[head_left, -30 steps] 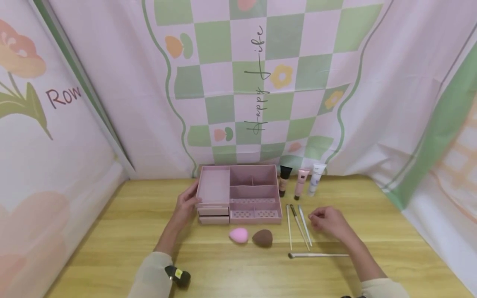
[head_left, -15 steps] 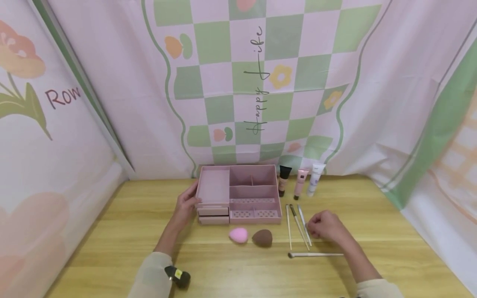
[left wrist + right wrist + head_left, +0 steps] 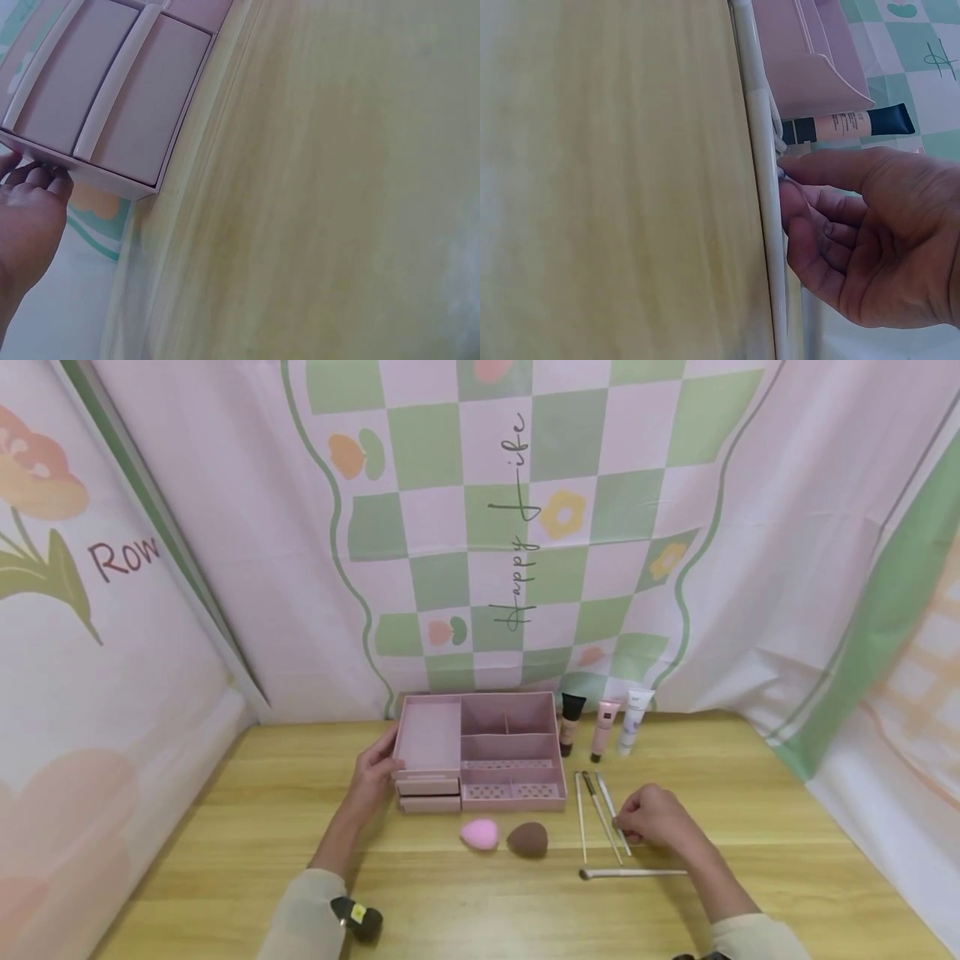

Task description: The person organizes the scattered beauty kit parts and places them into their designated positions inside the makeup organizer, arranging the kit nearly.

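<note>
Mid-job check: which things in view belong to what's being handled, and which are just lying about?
In the job, judging by contact:
pink organizer, held by the left hand
rightmost brush of the row of three, pinched by the right hand

Lying about for now, perhaps wanted later:
row's other two brushes
crosswise brush
pink sponge
brown sponge
three tubes

pink organiser [image 3: 429, 731] — smooth plastic, soft sheen | table [image 3: 480, 910] — wood grain, slight gloss | backdrop [image 3: 498, 518]: creased cloth | brown sponge [image 3: 528, 841]: matt
</note>
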`<state>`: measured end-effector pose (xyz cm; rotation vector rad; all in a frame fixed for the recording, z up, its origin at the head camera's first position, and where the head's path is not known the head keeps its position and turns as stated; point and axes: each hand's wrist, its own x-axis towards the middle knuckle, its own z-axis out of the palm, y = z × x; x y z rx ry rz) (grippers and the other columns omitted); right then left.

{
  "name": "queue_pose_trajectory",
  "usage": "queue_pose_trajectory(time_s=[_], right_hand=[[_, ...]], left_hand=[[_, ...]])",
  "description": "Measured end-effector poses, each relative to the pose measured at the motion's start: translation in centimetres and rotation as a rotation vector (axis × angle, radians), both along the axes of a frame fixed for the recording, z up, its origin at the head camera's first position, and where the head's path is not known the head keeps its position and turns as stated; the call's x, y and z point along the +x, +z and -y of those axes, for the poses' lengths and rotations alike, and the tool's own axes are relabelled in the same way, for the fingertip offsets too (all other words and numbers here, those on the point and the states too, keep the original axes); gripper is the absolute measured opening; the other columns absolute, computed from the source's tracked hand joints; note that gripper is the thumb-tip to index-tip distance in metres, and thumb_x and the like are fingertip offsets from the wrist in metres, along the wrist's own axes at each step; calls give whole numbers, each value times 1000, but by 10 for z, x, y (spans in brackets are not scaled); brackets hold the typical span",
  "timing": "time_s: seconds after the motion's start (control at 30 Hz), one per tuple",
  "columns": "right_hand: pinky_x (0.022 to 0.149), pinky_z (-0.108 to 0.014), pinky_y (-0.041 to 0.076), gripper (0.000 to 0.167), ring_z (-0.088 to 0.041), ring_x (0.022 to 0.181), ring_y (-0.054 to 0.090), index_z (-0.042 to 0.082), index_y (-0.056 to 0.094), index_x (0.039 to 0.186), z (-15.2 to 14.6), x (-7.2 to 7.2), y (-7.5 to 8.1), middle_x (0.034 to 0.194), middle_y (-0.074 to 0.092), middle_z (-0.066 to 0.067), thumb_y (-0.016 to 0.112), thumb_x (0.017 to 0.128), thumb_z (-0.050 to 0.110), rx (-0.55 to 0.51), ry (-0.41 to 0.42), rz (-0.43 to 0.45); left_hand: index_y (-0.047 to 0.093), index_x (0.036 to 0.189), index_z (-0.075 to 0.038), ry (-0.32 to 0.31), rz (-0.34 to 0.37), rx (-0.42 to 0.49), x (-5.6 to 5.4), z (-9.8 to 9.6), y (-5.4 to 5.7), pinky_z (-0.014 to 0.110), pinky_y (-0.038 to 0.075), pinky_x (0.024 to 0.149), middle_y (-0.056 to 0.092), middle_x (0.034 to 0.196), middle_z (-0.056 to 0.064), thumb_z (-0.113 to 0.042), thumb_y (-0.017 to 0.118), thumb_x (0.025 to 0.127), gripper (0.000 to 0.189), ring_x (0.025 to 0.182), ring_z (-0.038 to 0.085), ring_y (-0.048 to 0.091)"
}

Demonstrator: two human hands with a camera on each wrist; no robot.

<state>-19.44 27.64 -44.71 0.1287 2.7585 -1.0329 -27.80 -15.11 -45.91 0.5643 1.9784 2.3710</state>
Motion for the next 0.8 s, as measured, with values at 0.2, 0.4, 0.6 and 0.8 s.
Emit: queue_pose_trajectory(time_s=[0.2,0.4,0.6,0.8], right_hand=[[53,-22,47,9,-14,58,58,2,73,76,2,0,3,62,67,-5,71,83,8,1,-11,9],[49,-20,44,12,-12,51,53,5,69,67,7,-3,1,58,65,-4,74,76,12,32,-50,11],[46,-19,42,19,-11,49,51,6,65,64,9,-5,-1,56,62,-3,77,75,17,50,-71,12],[47,-20,43,17,-12,50,53,6,67,66,7,-5,-1,58,64,-4,76,74,17,50,-66,17]], left_hand=[[21,153,14,9,17,19,0,-2,1,6,40,108,15,166,28,12,44,86,71,154,43,15],[21,154,14,7,21,16,1,-1,1,7,42,107,15,167,28,11,44,86,71,154,44,15],[20,154,14,-15,15,18,0,1,-1,8,42,108,13,167,29,11,43,86,71,154,45,14],[20,153,15,-11,15,13,0,0,0,7,40,108,12,167,29,11,43,86,71,155,44,12]])
